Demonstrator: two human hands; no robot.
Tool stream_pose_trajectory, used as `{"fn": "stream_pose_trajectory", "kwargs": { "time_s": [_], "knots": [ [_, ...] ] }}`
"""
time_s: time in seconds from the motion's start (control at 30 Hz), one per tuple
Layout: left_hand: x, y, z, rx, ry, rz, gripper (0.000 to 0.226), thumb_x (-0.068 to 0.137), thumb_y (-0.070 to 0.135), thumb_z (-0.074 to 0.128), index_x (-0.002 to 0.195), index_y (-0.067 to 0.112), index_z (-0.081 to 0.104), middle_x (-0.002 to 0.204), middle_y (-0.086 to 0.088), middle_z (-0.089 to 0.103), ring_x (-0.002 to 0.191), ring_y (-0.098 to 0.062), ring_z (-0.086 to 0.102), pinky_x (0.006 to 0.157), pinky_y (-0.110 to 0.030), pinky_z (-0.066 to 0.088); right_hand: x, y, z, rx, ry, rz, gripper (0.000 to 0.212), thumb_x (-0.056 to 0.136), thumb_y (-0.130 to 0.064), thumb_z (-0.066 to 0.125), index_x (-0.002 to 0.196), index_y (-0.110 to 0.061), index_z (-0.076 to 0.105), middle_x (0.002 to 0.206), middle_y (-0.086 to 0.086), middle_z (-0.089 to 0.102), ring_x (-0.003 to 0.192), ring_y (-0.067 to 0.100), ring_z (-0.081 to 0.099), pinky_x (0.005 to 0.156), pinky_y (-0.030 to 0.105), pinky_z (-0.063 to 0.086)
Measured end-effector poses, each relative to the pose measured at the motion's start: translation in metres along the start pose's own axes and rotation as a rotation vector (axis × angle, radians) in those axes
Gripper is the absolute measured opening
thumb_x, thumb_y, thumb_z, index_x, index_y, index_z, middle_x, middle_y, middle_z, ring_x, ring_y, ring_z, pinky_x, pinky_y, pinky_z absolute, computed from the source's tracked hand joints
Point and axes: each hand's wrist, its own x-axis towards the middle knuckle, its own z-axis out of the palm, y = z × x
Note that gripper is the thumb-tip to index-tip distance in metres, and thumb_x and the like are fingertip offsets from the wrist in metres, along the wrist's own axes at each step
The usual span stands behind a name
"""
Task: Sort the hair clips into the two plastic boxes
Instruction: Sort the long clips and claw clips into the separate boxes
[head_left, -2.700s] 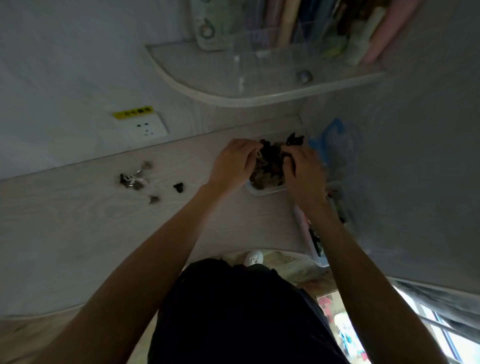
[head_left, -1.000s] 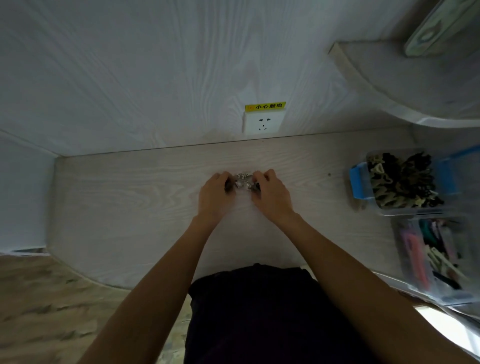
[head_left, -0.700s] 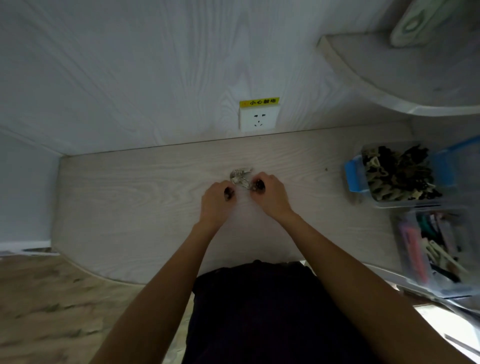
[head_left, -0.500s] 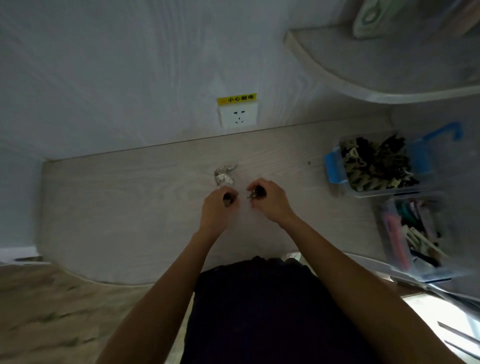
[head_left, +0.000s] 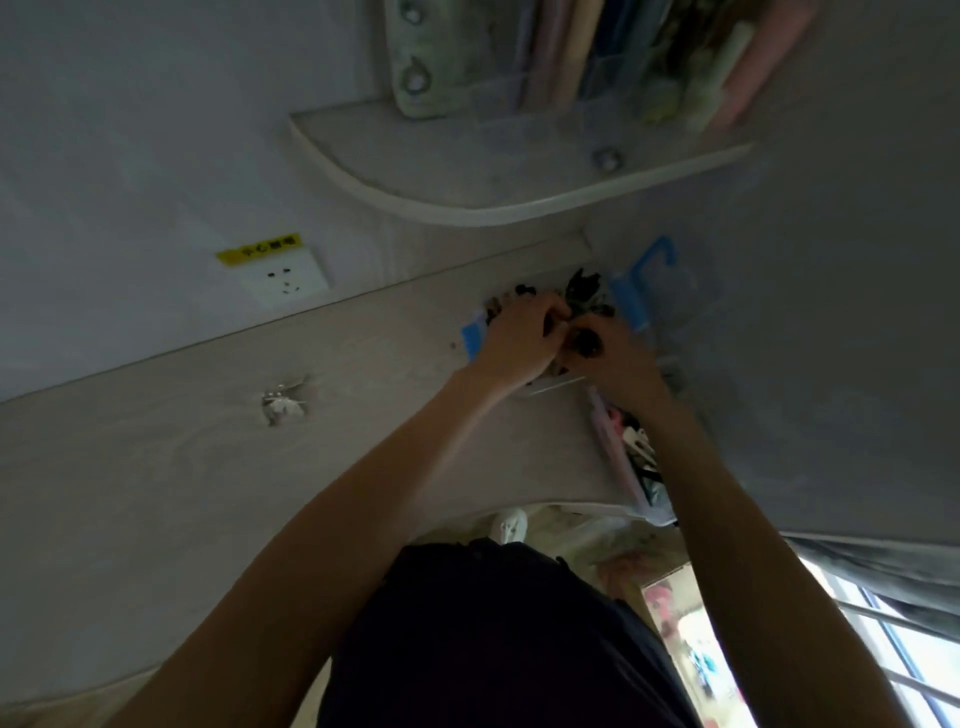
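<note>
Left hand (head_left: 519, 338): fingers curled over the far box (head_left: 472, 340); contents unclear.
Right hand (head_left: 613, 358): pinches a dark clip (head_left: 587, 342).
Silver clips (head_left: 283, 405): on counter (head_left: 156, 467), well left of both hands.

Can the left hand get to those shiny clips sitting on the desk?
Probably yes. The left hand is over the clip box, and the bare desk between it and the silvery clips has nothing in the way.

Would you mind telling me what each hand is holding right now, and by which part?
The right hand pinches a dark clip over the far box; which part is unclear. The left hand is curled there too; its hold cannot be told.
</note>
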Motion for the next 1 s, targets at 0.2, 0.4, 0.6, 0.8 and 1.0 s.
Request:
{"fn": "stream_pose_trajectory", "kwargs": {
  "time_s": [0.2, 0.4, 0.6, 0.8, 1.0],
  "knots": [
    [0.01, 0.015, 0.019, -0.201, -0.274, -0.053, 0.046, 0.095, 0.007, 0.036, 0.14, 0.019, 0.036, 0.143, -0.007, 0.041, 0.13, -0.02, 0.039, 0.098, -0.02, 0.031, 0.003, 0.032, -0.03, -0.081, 0.035, 0.0, 0.042, 0.08, -0.017, 0.068, 0.121, -0.015, 0.057, 0.112, 0.012, 0.065, 0.098, 0.027, 0.061, 0.072, 0.025, 0.043],
    [0.004, 0.01, 0.023, -0.036, -0.306, 0.065, 0.063, 0.092, -0.007, 0.034, 0.146, 0.025, 0.024, 0.153, -0.004, 0.027, 0.139, -0.017, 0.027, 0.106, -0.016, 0.02, 0.001, 0.044, -0.039, -0.119, 0.168, -0.022, 0.033, 0.091, -0.008, 0.052, 0.124, -0.008, 0.057, 0.116, 0.018, 0.064, 0.1, 0.028, 0.06, 0.08, 0.027, 0.046],
    [-0.03, -0.032, -0.007, 0.181, 0.16, 0.241, 0.03, 0.093, 0.023, 0.044, 0.116, 0.018, 0.063, 0.108, 0.0, 0.069, 0.095, -0.016, 0.064, 0.078, -0.031, 0.052, -0.007, 0.01, -0.005, -0.157, 0.259, -0.245, 0.025, 0.09, -0.013, 0.051, 0.111, -0.009, 0.063, 0.1, 0.014, 0.068, 0.089, 0.03, 0.061, 0.075, 0.04, 0.052],
    [-0.117, -0.143, -0.058, 0.374, 0.509, -0.026, 0.02, 0.083, 0.015, 0.055, 0.1, 0.018, 0.067, 0.094, -0.001, 0.069, 0.087, -0.021, 0.061, 0.075, -0.033, 0.052, -0.016, -0.056, 0.085, -0.162, -0.008, -0.452, 0.026, 0.089, -0.011, 0.049, 0.11, -0.009, 0.064, 0.105, 0.012, 0.068, 0.097, 0.029, 0.06, 0.083, 0.038, 0.047],
    [-0.155, -0.235, -0.103, 0.321, 0.328, -0.52, 0.054, 0.078, 0.018, 0.061, 0.128, 0.002, 0.048, 0.126, -0.02, 0.055, 0.117, -0.037, 0.049, 0.1, -0.042, 0.036, 0.001, -0.109, 0.185, -0.302, -0.316, -0.491, 0.048, 0.088, -0.01, 0.048, 0.136, -0.01, 0.04, 0.136, 0.014, 0.045, 0.119, 0.033, 0.043, 0.095, 0.04, 0.039]
  ]
}}
